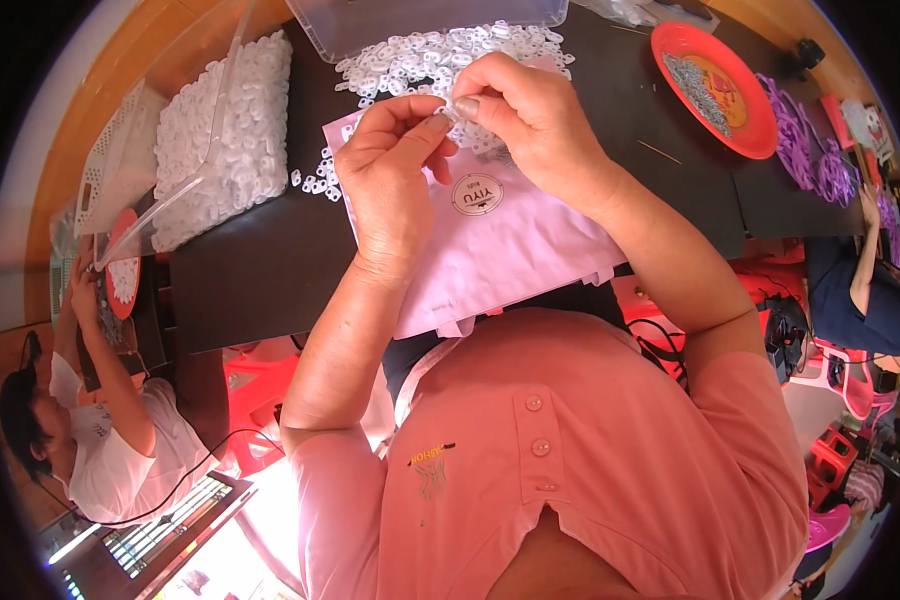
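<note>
Black tabletop [270,270] carries pink envelopes [500,240]. Left hand [390,180] and right hand [520,110] meet fingertip to fingertip, pinching what appears to be a small white plastic piece [451,108]; loose white pieces [440,55] lie just beyond the fingers.

- Left hand [395,175] and right hand [525,120] pinch a small white plastic piece [453,110] between fingertips, above pale pink bags [500,250].
- Loose white pieces [440,55] lie at twelve o'clock on the black table [260,270].
- Red plate [715,90] sits at two o'clock.
- Co-worker's hand [83,290] shows at nine o'clock.
</note>
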A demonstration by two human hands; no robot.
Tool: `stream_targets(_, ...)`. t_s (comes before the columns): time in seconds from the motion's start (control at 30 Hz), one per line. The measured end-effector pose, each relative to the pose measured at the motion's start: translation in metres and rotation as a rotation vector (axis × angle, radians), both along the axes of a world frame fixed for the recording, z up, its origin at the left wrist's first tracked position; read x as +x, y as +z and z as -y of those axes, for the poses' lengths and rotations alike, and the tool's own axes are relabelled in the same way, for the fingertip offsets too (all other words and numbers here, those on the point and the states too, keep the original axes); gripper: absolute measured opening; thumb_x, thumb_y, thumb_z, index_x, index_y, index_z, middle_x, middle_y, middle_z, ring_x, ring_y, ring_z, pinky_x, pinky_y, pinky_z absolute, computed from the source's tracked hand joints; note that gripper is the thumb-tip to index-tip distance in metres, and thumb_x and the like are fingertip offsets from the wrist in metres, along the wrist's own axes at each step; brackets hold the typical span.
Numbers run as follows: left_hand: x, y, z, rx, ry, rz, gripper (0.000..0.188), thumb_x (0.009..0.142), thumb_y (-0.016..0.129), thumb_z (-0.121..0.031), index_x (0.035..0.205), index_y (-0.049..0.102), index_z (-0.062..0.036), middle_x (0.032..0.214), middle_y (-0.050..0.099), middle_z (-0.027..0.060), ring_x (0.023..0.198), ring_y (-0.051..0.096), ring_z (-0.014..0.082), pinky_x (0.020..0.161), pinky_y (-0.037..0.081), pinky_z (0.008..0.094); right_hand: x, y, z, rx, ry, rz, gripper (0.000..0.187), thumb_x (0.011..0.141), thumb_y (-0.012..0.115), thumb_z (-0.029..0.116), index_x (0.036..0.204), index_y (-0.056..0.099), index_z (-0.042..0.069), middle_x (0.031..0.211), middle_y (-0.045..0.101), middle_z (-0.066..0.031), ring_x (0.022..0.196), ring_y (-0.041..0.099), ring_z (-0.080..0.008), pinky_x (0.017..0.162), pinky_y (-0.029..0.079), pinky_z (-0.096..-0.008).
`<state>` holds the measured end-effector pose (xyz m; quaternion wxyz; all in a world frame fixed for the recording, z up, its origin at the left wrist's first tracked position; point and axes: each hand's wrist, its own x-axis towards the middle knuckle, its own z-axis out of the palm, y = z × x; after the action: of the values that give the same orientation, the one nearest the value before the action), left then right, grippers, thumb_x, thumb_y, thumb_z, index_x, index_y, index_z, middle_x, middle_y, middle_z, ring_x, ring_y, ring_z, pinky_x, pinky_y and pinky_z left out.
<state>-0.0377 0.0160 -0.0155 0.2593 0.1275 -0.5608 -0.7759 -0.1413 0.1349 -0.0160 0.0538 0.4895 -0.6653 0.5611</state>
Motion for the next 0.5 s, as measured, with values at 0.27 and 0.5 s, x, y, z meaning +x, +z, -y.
stream_targets(0.27,-0.0002,-0.0020,-0.0019,-0.049,0.016,-0.008,0.008,0.087,0.061,0.002,0.094,0.064,0.0034,0.082,0.065,0.0067,0.063,0.059,0.0100,0.049,0.045,0.0216,0.0016,-0.0014,0.0005,0.026,-0.007,-0.015,0.010,0.083,0.057,-0.002,0.091,0.057,0.003,0.074,0.063,-0.0114,0.060,0.061,-0.0254,0.054,0.046,-0.0347)
stream_targets(0.5,0.0009,-0.0006,-0.0039,-0.106,0.060,-0.017,0.011,0.087,0.059,0.004,0.096,0.063,0.0090,0.084,0.063,0.0106,0.064,0.058,0.0136,0.052,0.046,0.0250,0.0057,0.0010,-0.0021,-0.008,-0.031,-0.049,0.010,0.084,0.057,-0.005,0.091,0.057,0.002,0.077,0.062,-0.0080,0.066,0.059,-0.0193,0.059,0.046,-0.0297)
